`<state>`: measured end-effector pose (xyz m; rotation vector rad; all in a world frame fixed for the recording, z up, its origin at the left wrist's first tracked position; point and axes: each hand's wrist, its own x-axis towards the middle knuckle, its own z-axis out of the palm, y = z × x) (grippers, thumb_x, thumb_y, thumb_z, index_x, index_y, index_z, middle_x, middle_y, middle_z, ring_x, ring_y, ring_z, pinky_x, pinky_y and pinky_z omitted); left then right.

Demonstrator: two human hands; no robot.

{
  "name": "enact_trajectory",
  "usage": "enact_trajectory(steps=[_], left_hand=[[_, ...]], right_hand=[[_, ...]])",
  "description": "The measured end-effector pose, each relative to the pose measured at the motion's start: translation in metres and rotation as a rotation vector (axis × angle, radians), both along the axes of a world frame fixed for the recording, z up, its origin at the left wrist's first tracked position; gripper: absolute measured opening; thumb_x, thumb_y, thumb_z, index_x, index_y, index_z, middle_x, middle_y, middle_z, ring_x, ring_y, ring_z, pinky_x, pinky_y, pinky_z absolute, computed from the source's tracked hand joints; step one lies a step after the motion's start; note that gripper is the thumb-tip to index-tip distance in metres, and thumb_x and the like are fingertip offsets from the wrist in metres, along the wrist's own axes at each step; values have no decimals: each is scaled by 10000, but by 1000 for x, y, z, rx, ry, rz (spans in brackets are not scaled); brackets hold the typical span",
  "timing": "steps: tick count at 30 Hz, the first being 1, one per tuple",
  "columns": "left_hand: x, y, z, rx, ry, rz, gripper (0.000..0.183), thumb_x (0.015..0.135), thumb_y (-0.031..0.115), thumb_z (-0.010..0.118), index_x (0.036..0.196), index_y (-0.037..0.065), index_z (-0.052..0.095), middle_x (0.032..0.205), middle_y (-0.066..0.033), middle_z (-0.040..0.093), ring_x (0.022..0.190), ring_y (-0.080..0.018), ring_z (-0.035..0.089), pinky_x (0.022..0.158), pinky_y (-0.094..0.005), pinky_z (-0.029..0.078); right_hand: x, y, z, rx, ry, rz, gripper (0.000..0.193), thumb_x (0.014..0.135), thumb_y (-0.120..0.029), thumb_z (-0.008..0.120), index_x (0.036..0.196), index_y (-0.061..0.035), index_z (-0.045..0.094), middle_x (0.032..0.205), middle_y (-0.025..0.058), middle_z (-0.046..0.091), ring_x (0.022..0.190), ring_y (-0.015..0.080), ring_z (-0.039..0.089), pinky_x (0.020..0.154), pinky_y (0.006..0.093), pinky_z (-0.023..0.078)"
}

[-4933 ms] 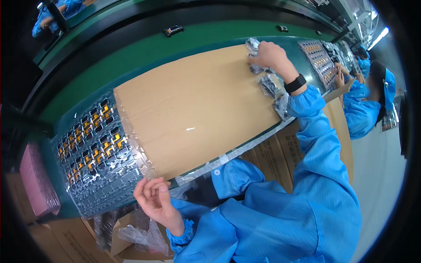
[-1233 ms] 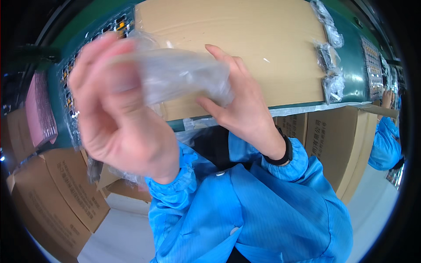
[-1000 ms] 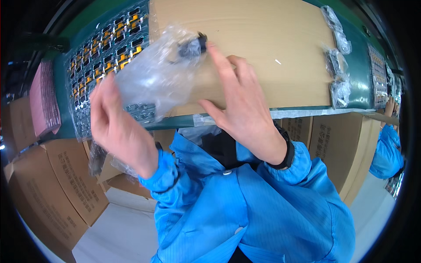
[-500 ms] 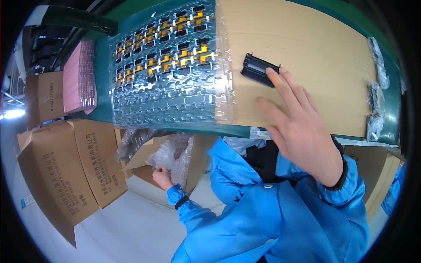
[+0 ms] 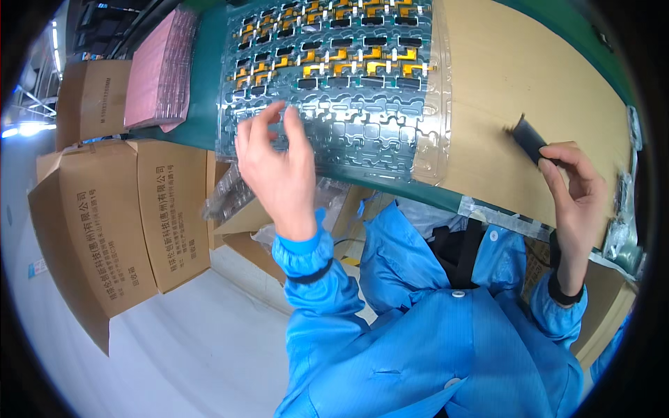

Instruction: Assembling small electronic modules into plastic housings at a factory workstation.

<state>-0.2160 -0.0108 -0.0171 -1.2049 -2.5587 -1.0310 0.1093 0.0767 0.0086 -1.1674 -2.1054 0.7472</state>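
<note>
Between the thumb and fingers of my right hand (image 5: 578, 184) is a black narrow rectangular block (image 5: 528, 139), held tilted over the brown cardboard sheet (image 5: 509, 76). My left hand (image 5: 279, 171) hovers at the near edge of the clear plastic tray (image 5: 376, 136), its fingers bent and apart, with nothing visible in them. Rows of small black parts with orange flex ribbons (image 5: 376, 54) fill the far rows of that tray; the moulded pockets close to me hold none. The left fingers hide some of the pockets.
A stack of pink sheets and clear trays (image 5: 159, 73) stands left of the tray on the green bench (image 5: 209, 76). Open cardboard boxes (image 5: 104, 230) sit below on the left. Crumpled clear wrapping (image 5: 617, 240) lies along the bench's right end.
My left hand has risen from the box below to the tray. My right hand, earlier touching the black block on the cardboard, now grips it farther right. The view has shifted too.
</note>
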Motion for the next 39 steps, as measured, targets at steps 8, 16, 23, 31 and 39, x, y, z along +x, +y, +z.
enact_trajectory(steps=[8, 16, 23, 31, 39], left_hand=[[-12, 36, -6, -309, 234, 129, 416, 833, 397, 708, 962, 2, 738, 1120, -169, 608, 1056, -349, 543, 911, -453, 437], [-28, 47, 5, -421, -78, 182, 457, 764, 463, 744, 930, 37, 749, 1149, -186, 618, 1135, -359, 539, 989, -461, 417], [-20, 39, 1, -397, 76, 107, 459, 760, 466, 761, 947, 47, 746, 1098, -157, 671, 1093, -346, 570, 976, -467, 423], [-15, 42, 4, -449, 277, 79, 409, 753, 407, 773, 912, 30, 755, 1046, -152, 687, 1022, -345, 605, 910, -454, 453], [-19, 48, 15, -576, 335, -60, 305, 765, 328, 755, 818, 28, 762, 945, -165, 696, 918, -346, 637, 818, -469, 482]], right_hand=[[-4, 10, -6, -349, 76, -118, 310, 882, 21, 632, 1187, -20, 597, 961, 65, 656, 842, 98, 591, 719, 218, 436], [-8, 2, -4, -16, 189, -268, 168, 921, -9, 611, 1085, 12, 639, 1018, 88, 673, 948, 147, 621, 832, 266, 476], [-5, -3, -7, -82, 301, -227, 117, 906, 29, 617, 1018, 40, 646, 971, 85, 662, 931, 153, 624, 851, 265, 482], [-3, -5, -7, -86, 342, -168, 111, 882, 72, 612, 986, 48, 644, 917, 82, 651, 876, 146, 616, 815, 256, 481], [0, -5, -4, -78, 352, -166, 109, 871, 83, 612, 966, 46, 649, 884, 77, 652, 852, 142, 612, 792, 252, 477]])
